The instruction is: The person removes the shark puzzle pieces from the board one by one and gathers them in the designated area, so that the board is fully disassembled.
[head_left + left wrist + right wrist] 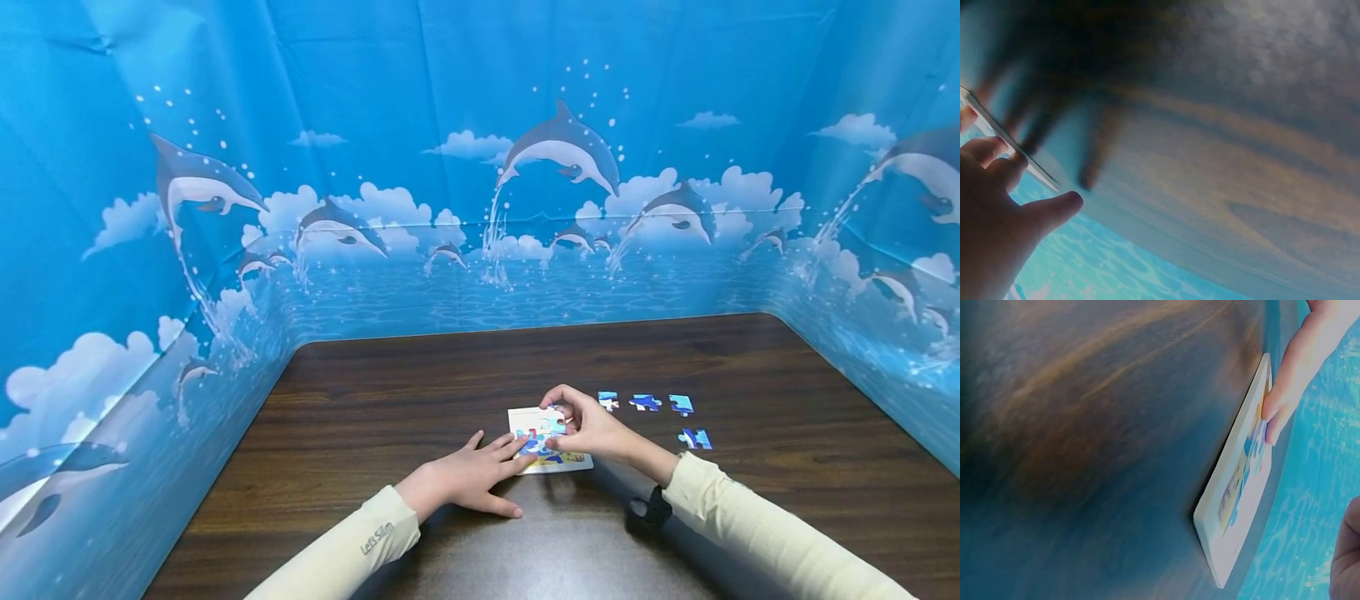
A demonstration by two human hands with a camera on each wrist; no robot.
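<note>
A small white-framed jigsaw board (pixel 555 467) with a colourful picture lies flat on the table. My left hand (pixel 472 477) spreads its straight fingers over the board's left side, thumb apart on the table. In the left wrist view, the fingers of this left hand (pixel 997 200) reach past the board's edge (pixel 1013 145). Above the board's upper right part, my right hand (pixel 592 427) bends its thumb and fingers round a light blue puzzle piece (pixel 557 423), partly hidden by the fingers. The right wrist view shows the board's pale frame (pixel 1215 534) from the side.
Right of the board lie several loose puzzle pieces: one at the near end of the row (pixel 608 402), a blue-white piece (pixel 645 402), a light blue piece (pixel 681 405) and a lower one (pixel 695 439). A dolphin-print curtain (pixel 480 167) encloses the dark wooden table (pixel 375 400).
</note>
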